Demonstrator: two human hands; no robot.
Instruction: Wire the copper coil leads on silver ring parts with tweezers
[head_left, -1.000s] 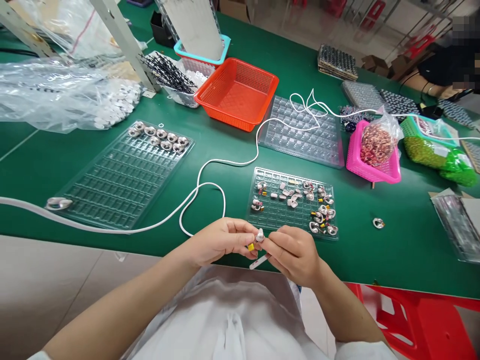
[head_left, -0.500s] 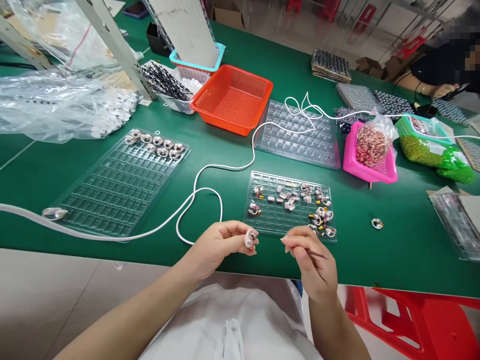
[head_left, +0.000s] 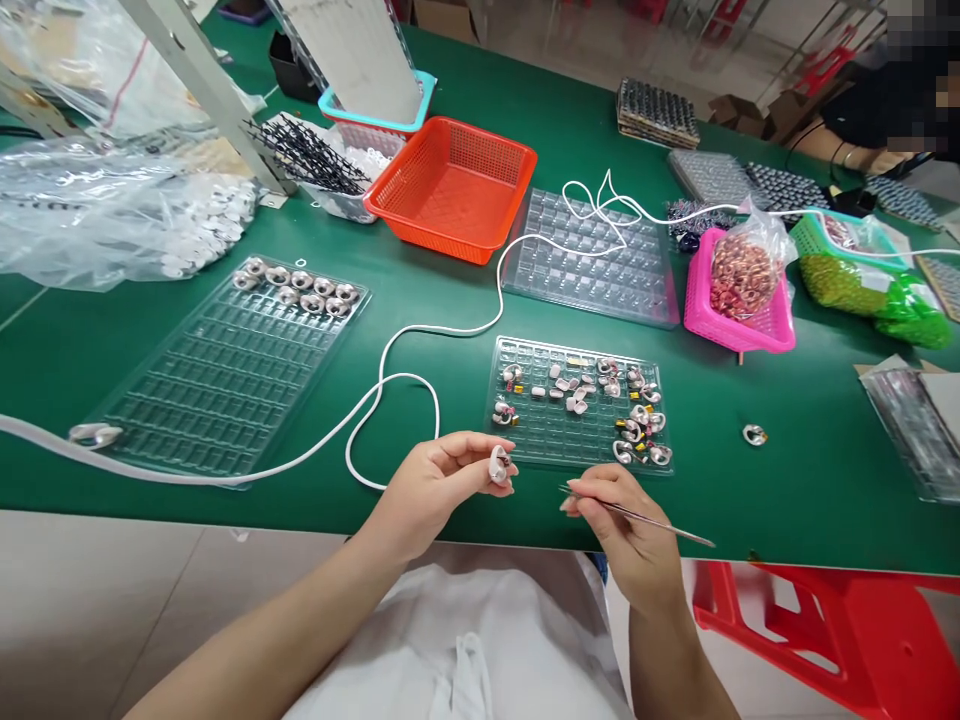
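Note:
My left hand [head_left: 450, 485] is closed, pinching a small white earbud shell [head_left: 499, 464] upright between thumb and fingers. Dark detail shows at the shell's open side, too small to make out. In my right hand [head_left: 622, 520] are thin metal tweezers [head_left: 675, 530], their points facing left towards the shell but apart from it. Just beyond both hands lies a clear plastic tray [head_left: 555, 435] with several shells [head_left: 634, 430] carrying yellow and pink bits, and small white caps [head_left: 576, 404] in its middle.
At left, a second clear tray [head_left: 217, 390] holds silvery shells [head_left: 300, 285]; a white cable [head_left: 405, 330] runs across it and the green table. An orange basket [head_left: 450, 190] and a pink basket [head_left: 739, 325] stand farther back. One loose shell [head_left: 754, 434] lies at right. A co-worker's arm [head_left: 840, 150] is at far right.
The tweezers have turned in my right hand, so their points now show at the left and a longer shank sticks out to the right. My left hand keeps the shell nearly still.

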